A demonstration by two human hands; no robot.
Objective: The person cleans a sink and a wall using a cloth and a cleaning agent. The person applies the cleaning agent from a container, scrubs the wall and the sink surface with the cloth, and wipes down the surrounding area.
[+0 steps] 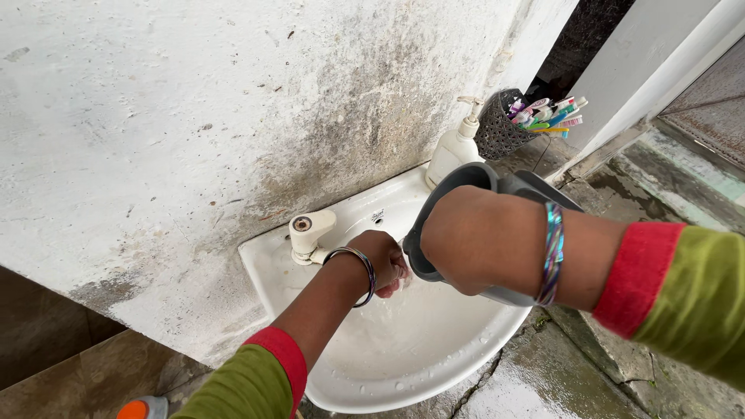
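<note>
Washing step: grey tub point(466, 180) is gripped by right hand point(458, 240); left hand point(386, 261), curled, rubs its rim over basin point(434, 349). Rinsing is called for next.

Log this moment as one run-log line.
left hand: at grey jug's rim, over sink | right hand: holds grey jug | sink: wet | tap, soap pump: untouched

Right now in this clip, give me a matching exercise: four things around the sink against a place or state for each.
1 grey plastic container
2 white pump soap bottle
3 dark woven basket
4 cream tap handle

a on the sink's back left rim
b holds toothbrushes
c gripped by the right hand over the basin
d at the sink's back corner

1-c, 2-d, 3-b, 4-a
</note>
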